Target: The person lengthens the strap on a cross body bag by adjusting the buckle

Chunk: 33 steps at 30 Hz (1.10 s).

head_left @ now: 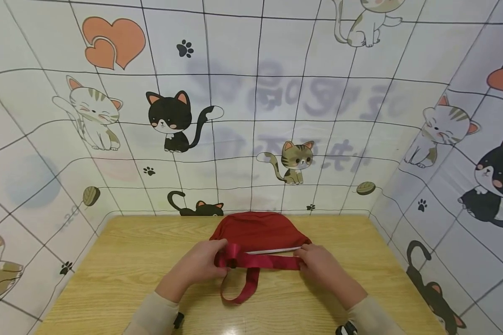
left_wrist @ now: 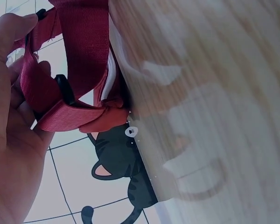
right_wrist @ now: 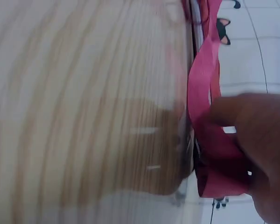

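Note:
A red fabric waist bag (head_left: 260, 229) lies on the table, a white zipper strip (head_left: 272, 251) along its near edge. Its dark red webbing strap (head_left: 276, 262) runs across the front between both hands, and a loop of it hangs toward the person. At the bag's left end, my left hand (head_left: 198, 264) pinches the folded strap between thumb and fingers. The left wrist view shows a black strap slider (left_wrist: 64, 88) on the webbing beside those fingers. My right hand (head_left: 324, 271) grips the strap near the bag's right corner; its fingers partly cover the webbing in the right wrist view.
The wood-grain table (head_left: 142, 260) has a glossy surface that reflects the hands. Close behind the bag rises a white gridded backdrop (head_left: 234, 139) printed with cartoon cats, and it continues along both sides. Dark wrist straps (head_left: 346, 328) show at the sleeves.

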Tool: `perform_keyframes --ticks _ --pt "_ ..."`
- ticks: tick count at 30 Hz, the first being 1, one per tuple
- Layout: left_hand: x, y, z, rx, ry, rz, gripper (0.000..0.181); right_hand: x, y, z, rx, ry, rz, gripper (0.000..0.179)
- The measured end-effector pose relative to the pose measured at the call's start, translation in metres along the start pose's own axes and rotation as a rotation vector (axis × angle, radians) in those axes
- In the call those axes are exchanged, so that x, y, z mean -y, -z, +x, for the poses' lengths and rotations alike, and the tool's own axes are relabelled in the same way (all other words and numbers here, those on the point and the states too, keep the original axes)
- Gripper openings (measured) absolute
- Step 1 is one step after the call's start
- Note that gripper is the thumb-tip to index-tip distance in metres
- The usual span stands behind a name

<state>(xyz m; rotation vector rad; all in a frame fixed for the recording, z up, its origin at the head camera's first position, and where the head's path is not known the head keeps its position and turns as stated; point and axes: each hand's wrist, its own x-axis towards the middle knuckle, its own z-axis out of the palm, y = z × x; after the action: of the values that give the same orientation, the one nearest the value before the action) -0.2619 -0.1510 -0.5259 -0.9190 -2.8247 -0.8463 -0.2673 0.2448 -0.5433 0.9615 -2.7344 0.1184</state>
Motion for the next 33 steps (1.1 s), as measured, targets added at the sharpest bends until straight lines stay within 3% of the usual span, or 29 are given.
perform_keyframes --ticks 5,11,16,21,27,33 --pt "-0.002 0.001 0.001 -0.004 -0.021 0.018 0.039 0.022 0.0 0.015 0.07 -0.07 0.241 0.034" --pt "-0.004 0.001 0.001 0.006 -0.013 0.026 0.04 0.046 -0.012 0.038 0.065 -0.055 0.479 0.034" --pt "-0.005 0.001 0.0 0.011 -0.009 0.022 0.04 0.052 -0.019 0.047 0.073 -0.034 0.619 0.031" --pt "-0.005 0.0 0.0 0.0 -0.021 0.033 0.039 0.049 -0.018 0.045 0.052 0.011 0.634 0.033" --pt "-0.004 0.0 0.0 -0.014 -0.036 0.027 0.038 0.04 -0.015 0.036 0.009 0.074 0.55 0.034" --pt "-0.002 -0.001 0.002 -0.027 -0.033 0.015 0.042 0.021 -0.015 0.022 0.014 0.047 0.43 0.034"
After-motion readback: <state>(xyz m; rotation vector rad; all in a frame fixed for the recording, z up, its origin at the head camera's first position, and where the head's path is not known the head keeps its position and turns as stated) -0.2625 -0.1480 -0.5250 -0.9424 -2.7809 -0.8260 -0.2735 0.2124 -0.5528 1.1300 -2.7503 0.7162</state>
